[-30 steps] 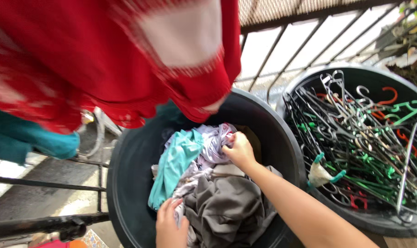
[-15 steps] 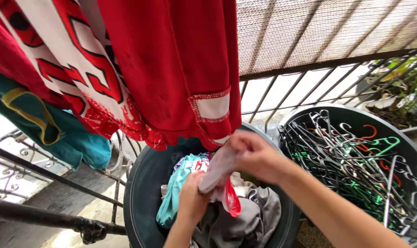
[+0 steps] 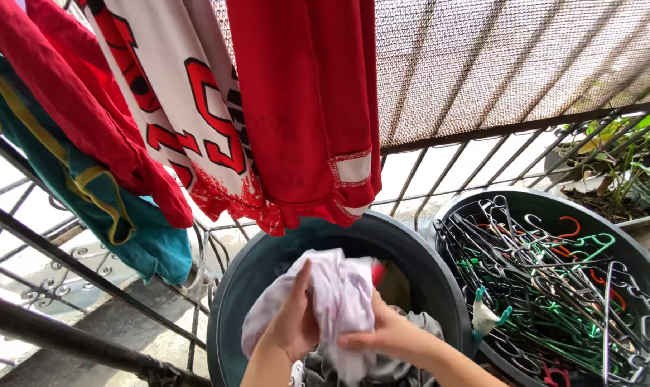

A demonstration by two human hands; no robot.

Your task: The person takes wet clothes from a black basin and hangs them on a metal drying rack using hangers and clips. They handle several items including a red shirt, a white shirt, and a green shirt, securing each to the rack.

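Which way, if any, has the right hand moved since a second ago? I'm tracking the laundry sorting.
Yes. The right hand rose from the clothes inside the dark tub to rim level, gripping the pale garment.

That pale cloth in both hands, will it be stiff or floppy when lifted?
Probably floppy: the pale cloth bunches and drapes over the left hand and right hand. Likely light, since it looks thin. It may snag garments in the dark tub.

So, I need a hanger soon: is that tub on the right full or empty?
Full. The right tub is piled to its rim with tangled hangers in black, green and red.
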